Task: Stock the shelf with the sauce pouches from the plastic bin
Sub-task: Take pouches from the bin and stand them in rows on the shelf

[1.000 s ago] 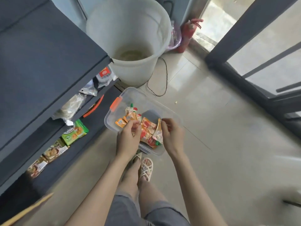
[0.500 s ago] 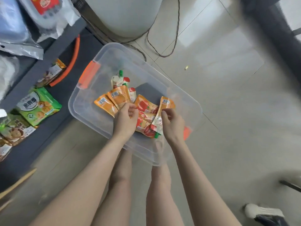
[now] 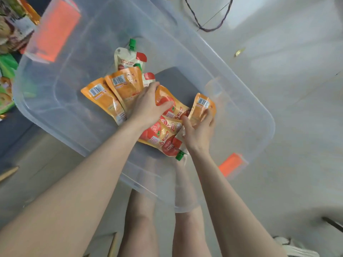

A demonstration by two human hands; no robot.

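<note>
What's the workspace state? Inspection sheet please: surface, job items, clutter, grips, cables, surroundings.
Surface: pale tiled floor; a clear plastic bin with orange latches stands on it.
Job's things: in the bin, two orange pouches barcode up, a white green-capped pouch, overlapping tomato-print pouches.
Clutter: small yellowish scrap on the floor beyond the bin.
Grips: left hand grips a tomato-print pouch, thumb on its face; right hand pinches a third orange pouch, tilted up.
Cables: dark cable loops on the floor beyond the bin.
Surroundings: dark shelf at left with snack packets; the person's legs under the bin's near edge.
</note>
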